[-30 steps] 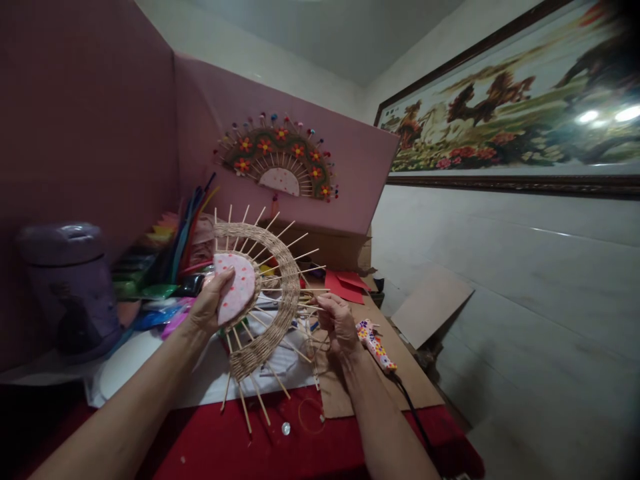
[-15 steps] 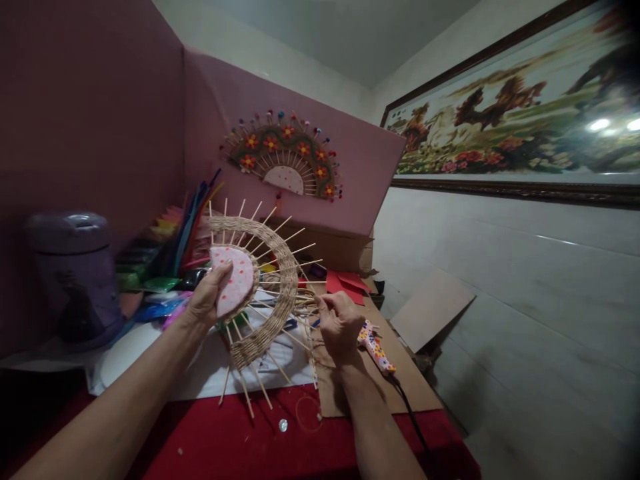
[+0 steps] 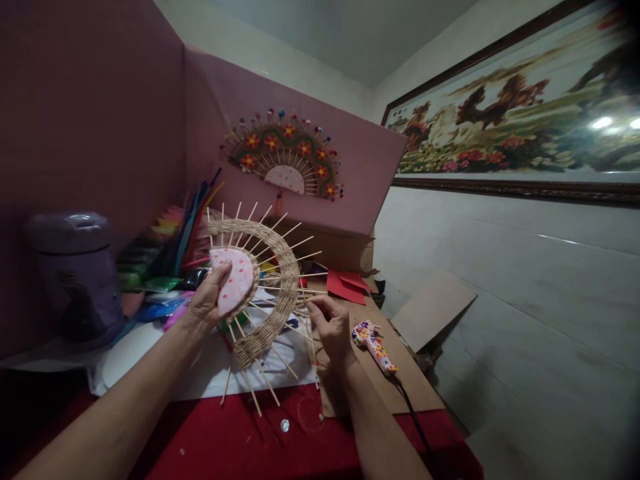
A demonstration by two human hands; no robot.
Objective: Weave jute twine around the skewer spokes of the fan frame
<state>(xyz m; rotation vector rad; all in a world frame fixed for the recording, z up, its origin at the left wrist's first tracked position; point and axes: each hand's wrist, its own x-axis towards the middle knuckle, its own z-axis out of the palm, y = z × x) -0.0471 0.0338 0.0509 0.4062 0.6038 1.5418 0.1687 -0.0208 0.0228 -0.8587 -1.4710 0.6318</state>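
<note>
My left hand (image 3: 207,293) grips the pink dotted half-round centre of a fan (image 3: 287,277), thumb on top. The fan has a woven tan band and thin wooden sticks that spread out past it, mostly to the right and down. At the fan's right side, my right hand (image 3: 327,320) has thumb and forefinger pinched near the stick ends and a thin tan cord (image 3: 303,305). The cord runs close to the outer edge of the woven band.
A flowered glue gun (image 3: 374,345) lies on cardboard (image 3: 403,377) at right, with red paper (image 3: 347,287) behind. A finished-looking fan (image 3: 287,157) is on the pink board. At left are a purple container (image 3: 75,280) and craft supplies. Red cloth (image 3: 225,440) lies in front.
The fan has turned slightly, its sticks shifting round clockwise. My right hand has moved a little left, and more of the glue gun shows.
</note>
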